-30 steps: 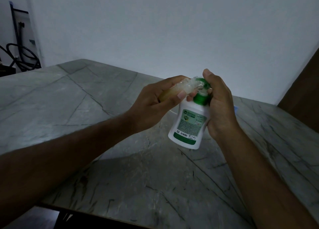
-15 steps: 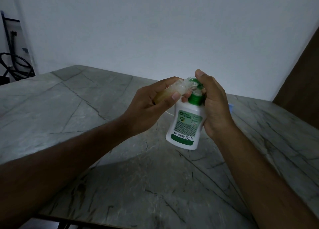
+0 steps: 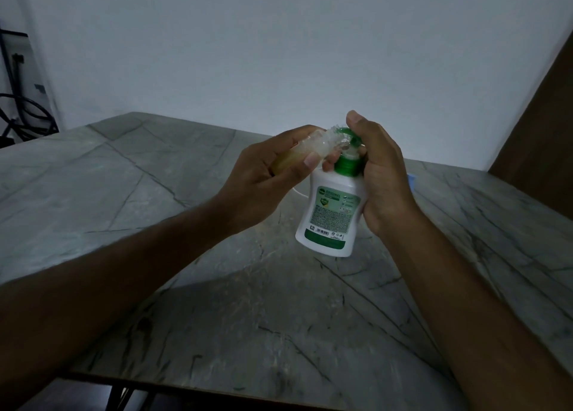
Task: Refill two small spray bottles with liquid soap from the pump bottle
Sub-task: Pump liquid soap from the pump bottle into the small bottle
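1. A white pump bottle with a green collar and a green-and-white label is held above the grey marbled table, slightly tilted, its base lifted clear of the surface.
2. A small clear spray bottle is held nearly on its side, its open neck brought up against the green pump head; yellowish liquid can be seen in the part nearest the palm.
3. The spray bottle is gripped by the left hand, with the fingers curled round its body and the thumb laid along its underside, the thumbnail turned toward the camera.
4. The pump bottle is clasped by the right hand, the fingers wrapped round its far side and shoulder, while the thumb is raised over the pump head. Whether the thumb is actually pressing down cannot be told.
5. Both forearms are stretched forward from the lower corners of the view and converge at the two bottles, which meet at the nozzle.
6. A thin white curved line is visible on the table just behind the pump bottle, and a small blue object shows beyond the right hand; neither can be identified.
7. Compared with half a second before, the same grips have been kept on both bottles and the neck has stayed against the pump head; only a slight shift of the whole group within the view is noticed.
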